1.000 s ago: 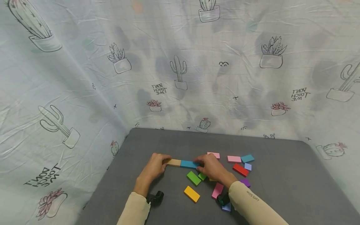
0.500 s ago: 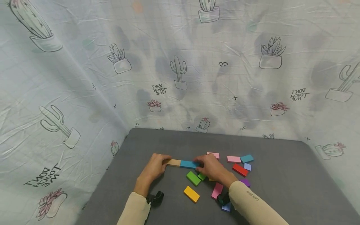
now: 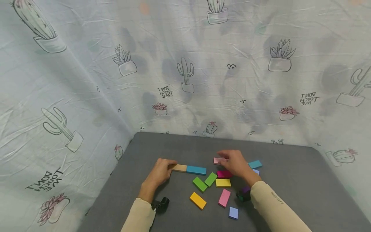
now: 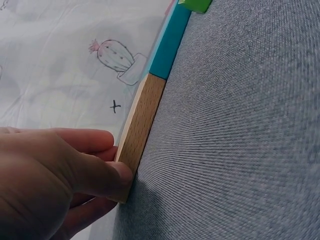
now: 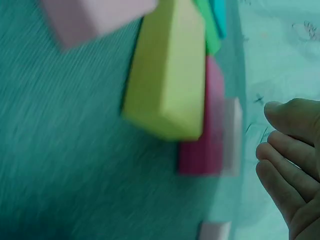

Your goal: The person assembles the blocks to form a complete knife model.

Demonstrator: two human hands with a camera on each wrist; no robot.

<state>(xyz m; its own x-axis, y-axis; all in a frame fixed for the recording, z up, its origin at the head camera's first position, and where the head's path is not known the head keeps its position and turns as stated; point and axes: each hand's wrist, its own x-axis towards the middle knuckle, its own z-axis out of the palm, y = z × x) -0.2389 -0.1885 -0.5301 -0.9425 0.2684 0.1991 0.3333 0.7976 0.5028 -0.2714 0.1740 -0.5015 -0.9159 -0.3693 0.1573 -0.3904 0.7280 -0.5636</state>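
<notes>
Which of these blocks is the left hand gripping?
The tan block, leftmost in the head view: the left hand pinches it, and it alone shows wood grain.

Small curtained-off booth, likely a recording setup; home, lab or office can't be told. Pale creased cloth (image 3: 203, 42) hangs behind and on both sides, filling the upper frame plus left and right edges. Print: potted cacti (image 3: 185, 75) and succulents (image 3: 280, 55), with mirrored "DON'T TOUCH ME" lettering (image 3: 165, 92) left of centre, repeated lower left and at right. Grey bench (image 3: 290, 193), woven-fabric surface, across lower frame. Black wrist-worn device (image 3: 161, 204), lower centre-left, fits recording.
</notes>
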